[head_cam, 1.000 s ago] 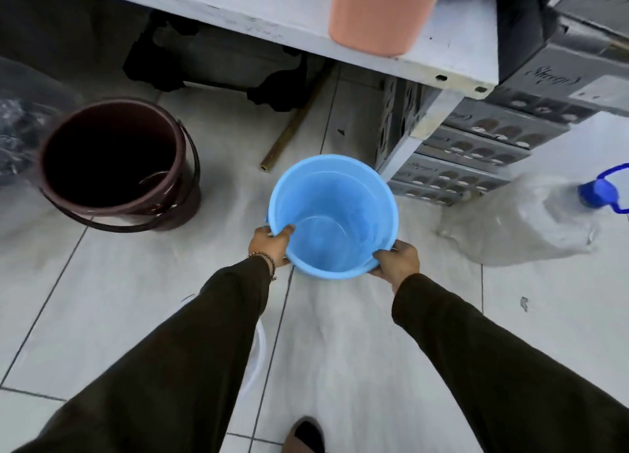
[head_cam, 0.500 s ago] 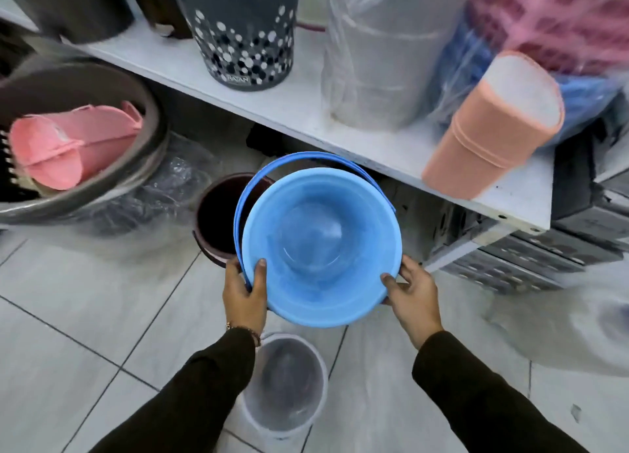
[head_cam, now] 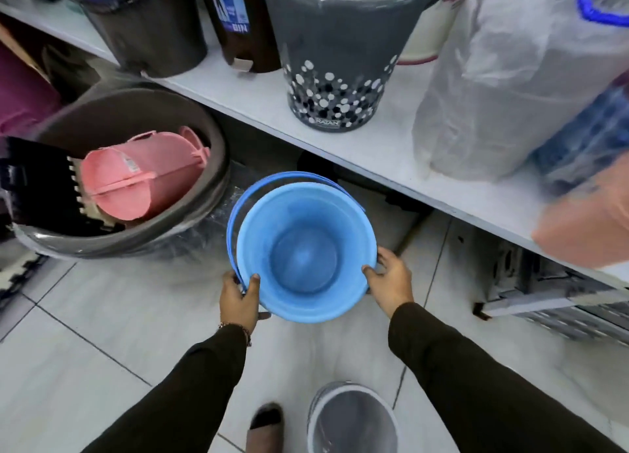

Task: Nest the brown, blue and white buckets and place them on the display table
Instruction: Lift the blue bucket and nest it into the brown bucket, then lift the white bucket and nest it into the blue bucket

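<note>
I hold the blue bucket (head_cam: pixel 303 248) upright over the tiled floor, its mouth facing me and its darker blue handle folded back along the far rim. My left hand (head_cam: pixel 238 299) grips the near-left rim with the thumb inside. My right hand (head_cam: pixel 388 282) clasps the right side with the thumb on the rim. The white bucket (head_cam: pixel 352 418) stands on the floor near my foot, lower right of my arms. The brown bucket is out of sight, apparently hidden behind the blue one. The white display table (head_cam: pixel 374 139) runs across just beyond the bucket.
On the table stand a grey dotted bucket (head_cam: pixel 335 78), dark bins (head_cam: pixel 149 27), plastic-wrapped goods (head_cam: pixel 503 95) and an orange bin (head_cam: pixel 585 221). A large grey tub (head_cam: pixel 136 119) holding a pink container sits on the floor at left. Grey crates (head_cam: pixel 561 303) lie under the table at right.
The view has tilted up from the floor to the table. The blue bucket has shifted left over where the brown bucket stood, and the brown bucket has dropped out of sight.
</note>
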